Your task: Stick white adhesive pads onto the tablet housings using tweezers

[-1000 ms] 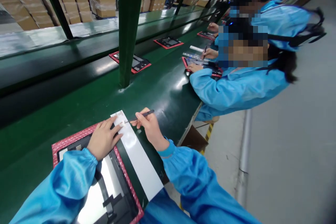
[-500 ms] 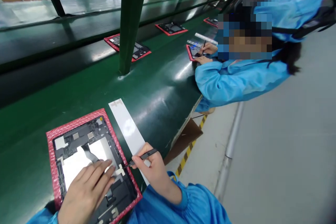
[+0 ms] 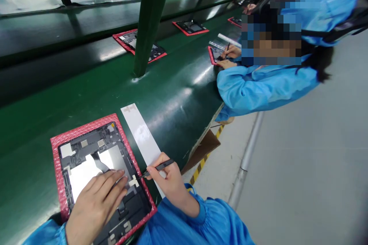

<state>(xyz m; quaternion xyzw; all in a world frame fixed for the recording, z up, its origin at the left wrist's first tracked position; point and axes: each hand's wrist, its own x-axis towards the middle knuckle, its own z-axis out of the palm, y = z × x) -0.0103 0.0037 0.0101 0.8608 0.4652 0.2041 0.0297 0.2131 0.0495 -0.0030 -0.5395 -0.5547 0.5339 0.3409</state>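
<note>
An opened tablet-like device (image 3: 86, 149) lies on pink bubble wrap (image 3: 56, 164) at the lower left. My left hand (image 3: 97, 201) rests flat across the device's middle, its fingers stretched out and holding nothing. Pinched in my right hand (image 3: 166, 180) is a dark pen-like tool, perhaps tweezers (image 3: 162, 165). The tool's tip is at a small cream cross-shaped piece (image 3: 133, 181) near the device's right edge. Beside the wrap, partly under my right hand, lies a long white strip (image 3: 142, 134) with tan cross shapes at its far end.
A green post (image 3: 146, 26) rises from the green bench (image 3: 94, 92). More devices on pink wrap (image 3: 192, 26) lie farther back. To the right, a person in a blue smock (image 3: 258, 92) works on another device. A brown carton (image 3: 201, 151) stands below the bench edge.
The whole view has shifted slightly. Both hands keep nearly the same places on and beside the device, and the tool's tip stays by the cream piece.
</note>
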